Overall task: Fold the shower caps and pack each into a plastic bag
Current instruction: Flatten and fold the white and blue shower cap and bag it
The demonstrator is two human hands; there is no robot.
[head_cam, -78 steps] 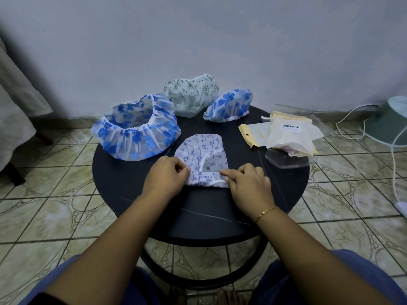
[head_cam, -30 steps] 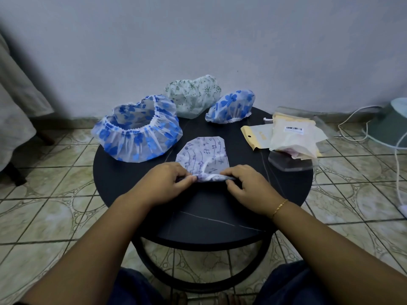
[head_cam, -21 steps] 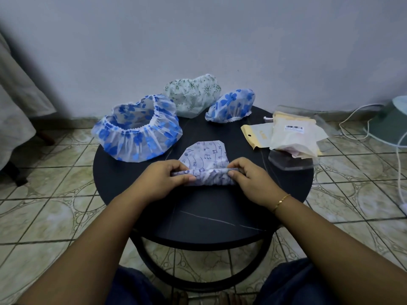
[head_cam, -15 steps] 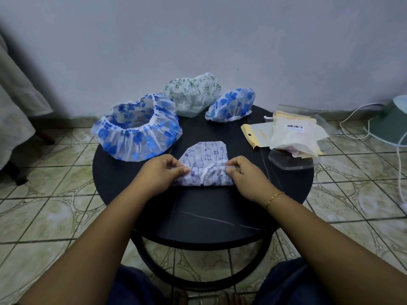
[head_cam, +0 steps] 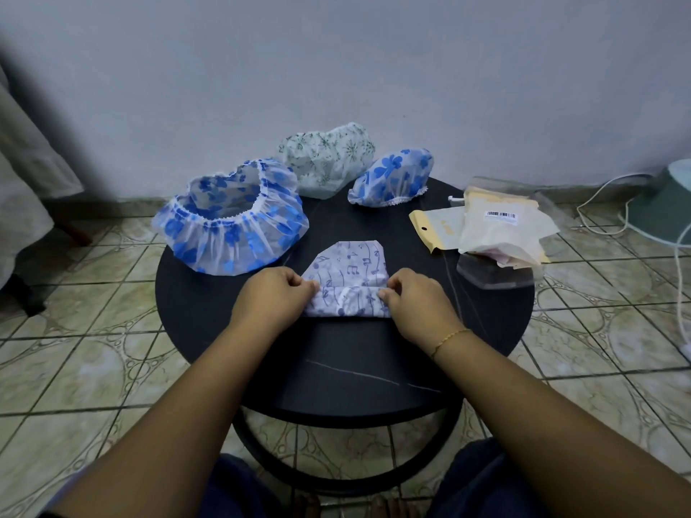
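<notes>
A white shower cap with purple music notes (head_cam: 347,269) lies flattened at the middle of the round black table (head_cam: 209,304). Its near edge is turned up and over into a band. My left hand (head_cam: 275,299) pinches the left end of that fold, and my right hand (head_cam: 417,302) pinches the right end. A large blue-flowered cap (head_cam: 232,218) sits open at the back left. A green-patterned cap (head_cam: 327,157) and a smaller blue-flowered cap (head_cam: 392,177) rest at the back. A pile of plastic bags (head_cam: 497,229) lies at the right.
A clear flat bag (head_cam: 493,276) sticks out over the table's right edge. A white cable (head_cam: 598,203) and a teal object (head_cam: 665,207) lie on the tiled floor at right. Pale cloth (head_cam: 26,188) hangs at left. A wall stands close behind the table.
Both hands lifted the cap's near elastic edge and folded it away from me over the cap. The fold now lies flat with my fingers pinching its ends.
</notes>
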